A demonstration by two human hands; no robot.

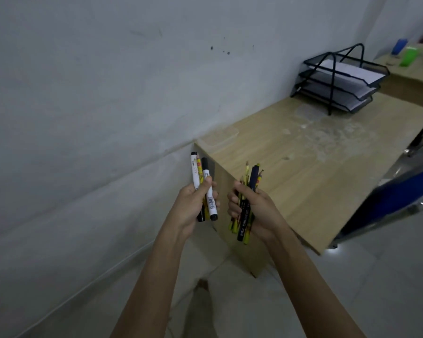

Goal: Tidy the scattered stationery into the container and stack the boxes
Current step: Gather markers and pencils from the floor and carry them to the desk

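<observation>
My left hand (191,203) is closed around a bunch of white markers (209,191) with black caps, plus a yellow pencil and a black pen, held upright. My right hand (252,208) grips a second bunch of pens and pencils (244,215): yellow pencils, a dark blue pen and a black pen with white lettering. Both hands hover side by side in front of the left end of a light wooden desk (303,167), off its edge. A clear, shallow plastic container (220,139) lies at the desk's far left corner by the wall.
A black mesh three-tier paper tray (337,79) with white sheets stands at the desk's far right. A second desk behind it carries a blue cup (399,46) and a green box (409,56). A blue chair (396,198) stands on the right. A grey wall runs along the left.
</observation>
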